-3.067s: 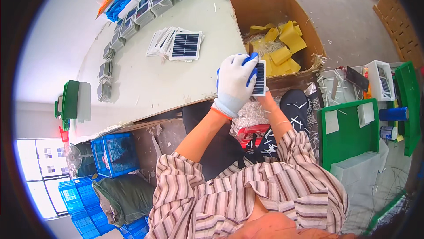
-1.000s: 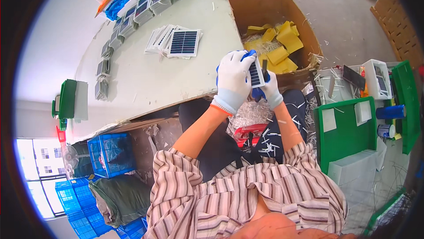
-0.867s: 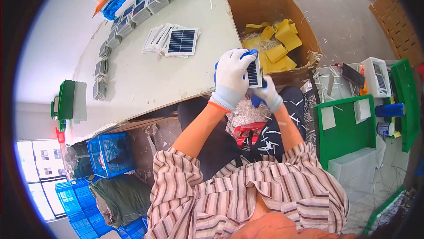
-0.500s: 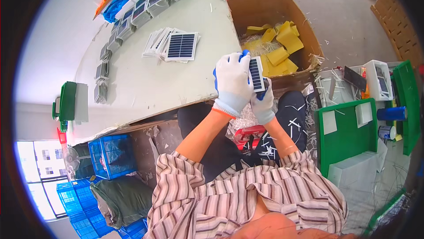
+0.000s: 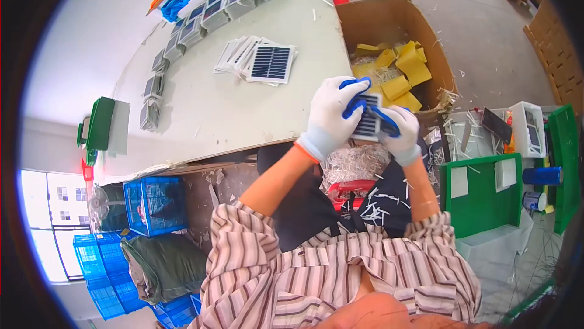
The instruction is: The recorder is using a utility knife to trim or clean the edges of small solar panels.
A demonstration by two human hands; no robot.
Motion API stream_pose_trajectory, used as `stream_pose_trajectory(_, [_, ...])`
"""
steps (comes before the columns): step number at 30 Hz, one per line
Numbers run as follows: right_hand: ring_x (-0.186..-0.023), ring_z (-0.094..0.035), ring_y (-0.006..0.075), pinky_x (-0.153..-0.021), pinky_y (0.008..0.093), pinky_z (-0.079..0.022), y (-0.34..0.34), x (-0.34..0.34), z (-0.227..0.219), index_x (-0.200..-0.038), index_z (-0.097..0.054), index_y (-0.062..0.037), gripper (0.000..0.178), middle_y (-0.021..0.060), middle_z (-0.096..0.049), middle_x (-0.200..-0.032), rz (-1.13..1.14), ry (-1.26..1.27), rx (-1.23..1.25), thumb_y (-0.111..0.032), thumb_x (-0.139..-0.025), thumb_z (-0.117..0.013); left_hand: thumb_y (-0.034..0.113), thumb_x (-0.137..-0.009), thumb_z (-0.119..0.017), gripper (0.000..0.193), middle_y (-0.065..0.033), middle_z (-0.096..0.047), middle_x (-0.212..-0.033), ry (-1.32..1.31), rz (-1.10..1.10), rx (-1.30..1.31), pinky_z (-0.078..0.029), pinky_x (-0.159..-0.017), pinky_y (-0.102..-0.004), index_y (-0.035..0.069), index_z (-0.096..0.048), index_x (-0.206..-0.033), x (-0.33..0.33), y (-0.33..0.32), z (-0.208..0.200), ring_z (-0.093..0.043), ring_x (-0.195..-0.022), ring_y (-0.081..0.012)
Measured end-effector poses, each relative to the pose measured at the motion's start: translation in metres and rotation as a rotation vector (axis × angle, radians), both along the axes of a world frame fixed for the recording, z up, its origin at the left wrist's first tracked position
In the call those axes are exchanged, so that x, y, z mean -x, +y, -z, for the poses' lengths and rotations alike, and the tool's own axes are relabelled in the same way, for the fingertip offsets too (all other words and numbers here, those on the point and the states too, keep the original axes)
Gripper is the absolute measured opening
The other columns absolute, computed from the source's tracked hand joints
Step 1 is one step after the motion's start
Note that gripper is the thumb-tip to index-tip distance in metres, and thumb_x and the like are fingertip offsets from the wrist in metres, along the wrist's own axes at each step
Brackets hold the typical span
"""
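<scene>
Above my lap, just off the table's near corner, a small solar panel [image 5: 366, 129] with dark cells and a pale border is held between both hands. My left hand [image 5: 331, 110], in a white glove with blue fingertips, grips its left and top side. On the right edge, my right hand [image 5: 403, 131] in a matching glove is closed, with blue fingers lying over the panel. The hands hide much of it, and its surface is slightly blurred. A fanned pile of similar solar panels [image 5: 270, 63] lies on the table beyond my left hand.
Several stacks of panels [image 5: 237, 2] line the far side of the pale table [image 5: 243, 110]. A cardboard box [image 5: 435, 49] with yellow sheets [image 5: 415, 67] and white strips stands beyond my hands. At right is a green tray [image 5: 480, 207]; blue crates [image 5: 155, 206] stand at left.
My right hand has shifted right and up the panel's edge, and its fingers now lie over the front. My left fingers reach further over it. The whole view has swung slightly.
</scene>
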State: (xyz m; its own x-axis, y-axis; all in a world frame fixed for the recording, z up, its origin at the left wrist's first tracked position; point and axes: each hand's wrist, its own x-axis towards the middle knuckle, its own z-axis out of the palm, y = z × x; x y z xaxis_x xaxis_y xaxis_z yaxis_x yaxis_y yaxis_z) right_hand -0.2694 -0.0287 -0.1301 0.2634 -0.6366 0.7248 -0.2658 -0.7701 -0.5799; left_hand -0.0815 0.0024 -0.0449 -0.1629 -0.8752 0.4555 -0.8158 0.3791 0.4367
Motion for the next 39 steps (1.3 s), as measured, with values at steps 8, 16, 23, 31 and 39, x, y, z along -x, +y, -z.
stream_pose_trajectory(8, [-0.055,-0.059,0.0087,-0.048,0.0235,-0.046,0.050,0.160,-0.004,-0.090,-0.066,-0.0008,0.014,0.0034,-0.063,-0.068,0.226,-0.155,-0.946,-0.005,-0.078,-0.072,0.025,-0.064,-0.080,0.086,-0.0232,-0.041,-0.144,-0.681,0.050,-0.276,-0.026,-0.115,-0.0417,0.008,-0.044,-0.141,-0.187,-0.054,-0.038,-0.034,-0.136,-0.0383])
stream_pose_trajectory(16, [-0.046,-0.050,0.0099,-0.039,0.0270,-0.041,0.057,0.316,0.058,-0.073,-0.061,-0.0042,0.023,0.0005,-0.055,-0.060,0.396,0.278,-1.349,-0.018,-0.071,-0.080,0.003,-0.075,-0.068,0.041,-0.0131,-0.064,-0.116,-0.590,0.037,0.060,-0.047,-0.093,-0.0378,0.007,-0.065,-0.116,-0.136,-0.029,-0.062,-0.061,-0.106,-0.0302])
stream_pose_trajectory(23, [-0.078,-0.066,0.0344,-0.068,0.0446,-0.051,0.071,0.277,0.107,-0.095,-0.064,-0.0113,0.030,0.0139,-0.068,-0.084,0.863,0.696,-0.841,-0.035,-0.078,-0.071,0.010,-0.072,-0.071,0.033,-0.0111,-0.066,-0.102,-0.361,0.236,0.169,-0.052,-0.081,-0.0398,0.010,-0.065,-0.104,-0.023,0.027,-0.010,-0.064,-0.093,-0.0304])
stream_pose_trajectory(31, [-0.063,-0.058,0.0091,-0.062,0.0255,-0.049,0.046,0.022,0.066,-0.086,-0.065,-0.0023,0.017,0.0021,-0.065,-0.073,0.038,-0.365,-0.879,-0.017,-0.083,-0.072,0.005,-0.074,-0.063,0.039,-0.0162,-0.060,-0.114,-0.207,-0.100,0.109,-0.044,-0.094,-0.0421,0.004,-0.063,-0.113,0.012,0.000,0.009,-0.056,-0.110,-0.0336])
stream_pose_trajectory(39, [-0.065,-0.060,0.0079,-0.062,0.0264,-0.050,0.016,-0.037,0.051,-0.087,-0.065,0.0003,0.016,0.0028,-0.065,-0.073,-0.521,-0.457,-0.908,-0.011,-0.079,-0.072,0.003,-0.073,-0.062,0.037,-0.0149,-0.061,-0.109,-0.149,-0.095,0.129,-0.046,-0.090,-0.0421,0.005,-0.064,-0.109,0.014,-0.002,0.013,-0.057,-0.103,-0.0336])
